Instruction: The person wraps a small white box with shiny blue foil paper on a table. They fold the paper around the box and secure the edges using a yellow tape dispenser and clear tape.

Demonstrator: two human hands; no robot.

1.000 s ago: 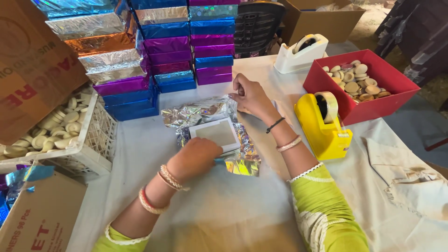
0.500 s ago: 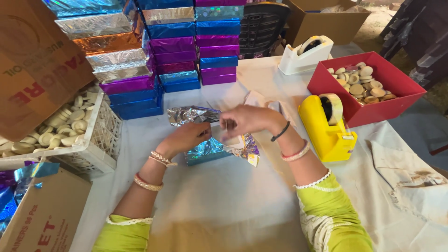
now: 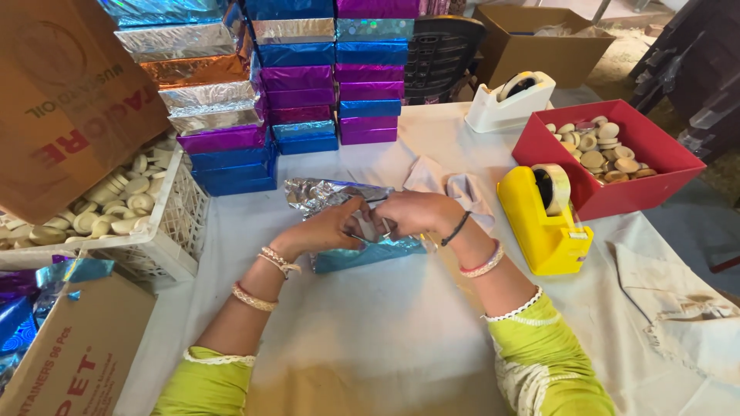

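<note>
**A:** What sits at the middle of it all?

**B:** A small box half wrapped in shiny foil [image 3: 368, 250], blue along its near side and crinkled silver on the far side. It lies on the white-covered table [image 3: 370, 339], right in front of the person.

**A:** And the hands?

**B:** Both are on it. The left hand [image 3: 327, 229] is curled over the box's left part, fingers pinching the foil. The right hand [image 3: 416, 212] is closed on the foil from the other side, and the fingertips of the two meet over the top of the box. Bangles on both wrists, lime-green sleeves below.

**A:** What lies just around it?

**B:** A loose bit of pale cloth or paper [image 3: 451, 185] behind the right hand. To the right, near that wrist, stands a yellow tape dispenser [image 3: 543, 227] with a roll in it. Past that is a red tray [image 3: 617, 158] holding round pale discs, and behind it a white tape dispenser [image 3: 509, 104].

**A:** Further out?

**B:** At the back of the table, stacks of wrapped boxes [image 3: 262, 85] in blue, purple, silver and copper foil. On the left a white plastic crate [image 3: 131, 246] filled with the same pale discs, a brown cardboard box [image 3: 65, 100] leaning over it, and another cardboard box [image 3: 77, 354] at the near left corner. An open carton [image 3: 539, 46] sits at the far right.
</note>
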